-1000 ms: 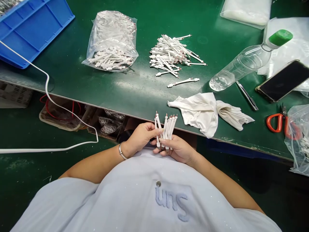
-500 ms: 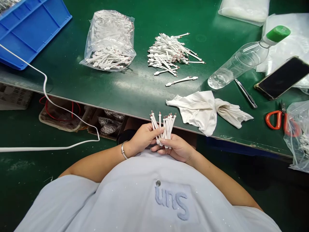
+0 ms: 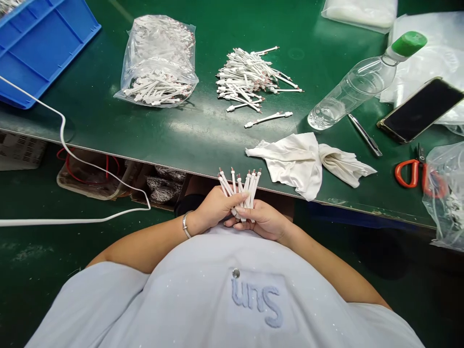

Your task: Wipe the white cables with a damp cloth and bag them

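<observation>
In front of my body, at the bench's near edge, both hands hold one fanned bunch of short white cables (image 3: 250, 182). Their copper-coloured bare ends point up and away from me. My left hand (image 3: 214, 205), with a bangle at the wrist, pinches the bunch from the left, its thumb lying across the cables. From the right, my right hand (image 3: 266, 218) closes round their lower ends, which my fingers partly hide. Beyond them on the green bench lies a loose pile of the same cables (image 3: 246, 77), with a few strays nearer me.
A clear bag of cables (image 3: 159, 63) stands left of the pile, beside a blue crate (image 3: 43, 48). To the right are white cloths (image 3: 293, 162), a bottle (image 3: 355, 89), a knife (image 3: 364, 135), a phone (image 3: 420, 110) and red-handled snips (image 3: 408, 174). A white cord (image 3: 108, 172) crosses the left.
The held cables have spread slightly further left in my fingers. The view has shifted a little, so the bench things sit slightly further left. Both hands keep their hold.
</observation>
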{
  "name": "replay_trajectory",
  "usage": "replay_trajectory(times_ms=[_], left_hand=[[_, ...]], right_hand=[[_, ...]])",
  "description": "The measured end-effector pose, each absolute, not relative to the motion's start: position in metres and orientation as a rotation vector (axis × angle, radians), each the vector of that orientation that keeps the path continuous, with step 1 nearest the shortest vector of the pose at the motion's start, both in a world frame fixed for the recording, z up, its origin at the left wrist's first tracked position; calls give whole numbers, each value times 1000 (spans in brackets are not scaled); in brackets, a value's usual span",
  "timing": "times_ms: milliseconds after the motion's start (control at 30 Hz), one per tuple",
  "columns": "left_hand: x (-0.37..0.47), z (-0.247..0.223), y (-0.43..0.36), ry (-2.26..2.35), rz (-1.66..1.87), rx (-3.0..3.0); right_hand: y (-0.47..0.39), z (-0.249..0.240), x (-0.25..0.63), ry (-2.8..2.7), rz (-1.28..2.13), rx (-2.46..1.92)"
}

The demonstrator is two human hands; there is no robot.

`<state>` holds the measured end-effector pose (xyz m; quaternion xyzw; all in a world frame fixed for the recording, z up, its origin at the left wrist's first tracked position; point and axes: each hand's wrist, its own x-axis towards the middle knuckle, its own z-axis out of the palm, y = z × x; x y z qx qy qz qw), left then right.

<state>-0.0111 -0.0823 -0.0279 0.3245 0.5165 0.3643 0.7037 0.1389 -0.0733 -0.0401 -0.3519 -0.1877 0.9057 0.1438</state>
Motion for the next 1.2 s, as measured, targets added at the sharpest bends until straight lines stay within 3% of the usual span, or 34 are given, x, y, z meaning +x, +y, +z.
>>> replay_trajectory(times_ms=[700, 933, 1200], left_hand=[[-16, -30, -84, 1052, 836, 595], [-27, -28, -78, 901, 669, 440], [-33, -29, -61, 839, 494, 530]], right_hand=[[-73, -43, 142, -627, 2661, -889], [-70, -43, 147, -545, 2778, -610], [-72, -44, 147, -638, 2781, -620]])
